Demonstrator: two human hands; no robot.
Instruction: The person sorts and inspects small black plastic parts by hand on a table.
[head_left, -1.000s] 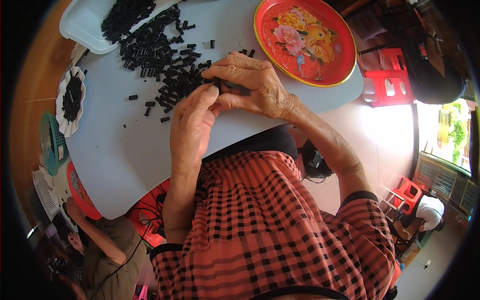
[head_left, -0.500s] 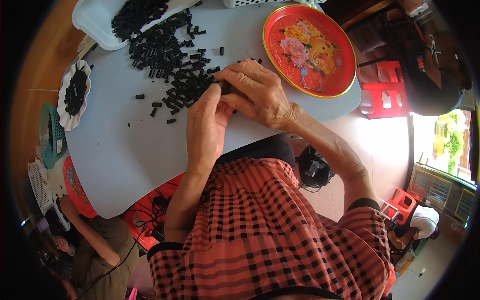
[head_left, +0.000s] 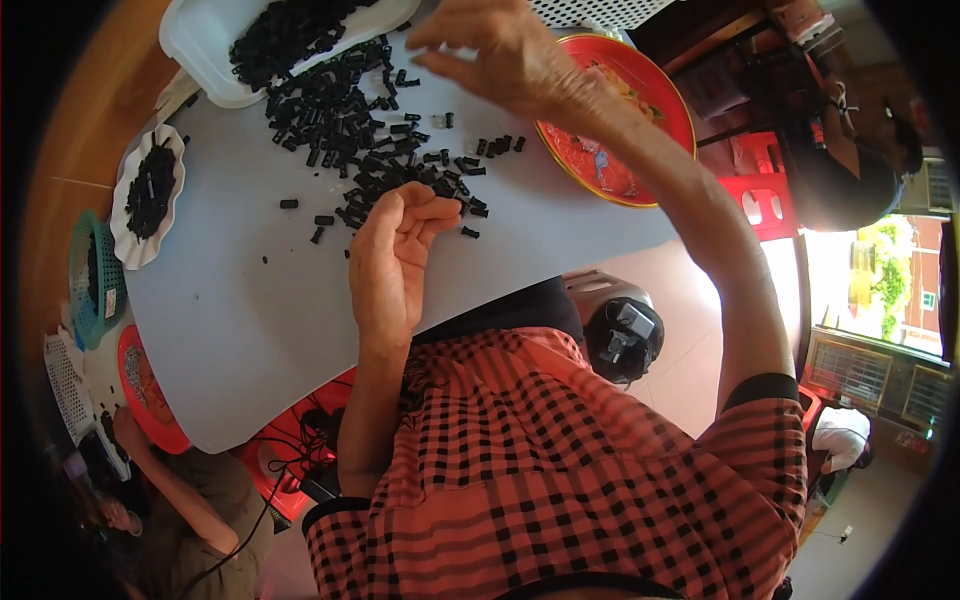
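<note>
Hands at a heap of black parts mid-table: left hand curled loosely, seemingly empty, at the heap's near edge; right hand raised, fingers spread, grasping nothing visible.

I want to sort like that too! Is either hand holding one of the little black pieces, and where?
It cannot be told. The left hand is curled over the black pieces, hiding its fingertips. The right hand is raised with nothing visible in its fingers.

Black small parts scatter over your pale grey table; a red plate with a floral pattern sits far right, and your shirt is red-and-black checked.
</note>
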